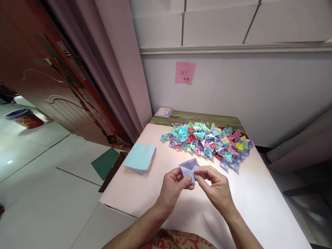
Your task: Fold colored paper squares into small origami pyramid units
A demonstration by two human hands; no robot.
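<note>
A partly folded sheet of purple origami paper (190, 166) is held between both hands above the front of the table. My left hand (172, 186) grips its lower left part, thumb on top and fingers curled beneath. From the other side, my right hand (214, 181) pinches its right edge between thumb and forefinger. Just beyond the hands spreads a heap of small folded paper pieces (199, 136) in blue, pink, purple, green, red and yellow. To the left lies a stack of square paper (140, 157), a light blue sheet on top.
The pink-white table (116, 192) reaches the wall, where a pink note (185, 72) is stuck. A small pack of printed cards (164, 112) lies at the far left corner. On the floor to the left stand an open box (111, 173) and a red bin (26, 119), near a wooden door (64, 86).
</note>
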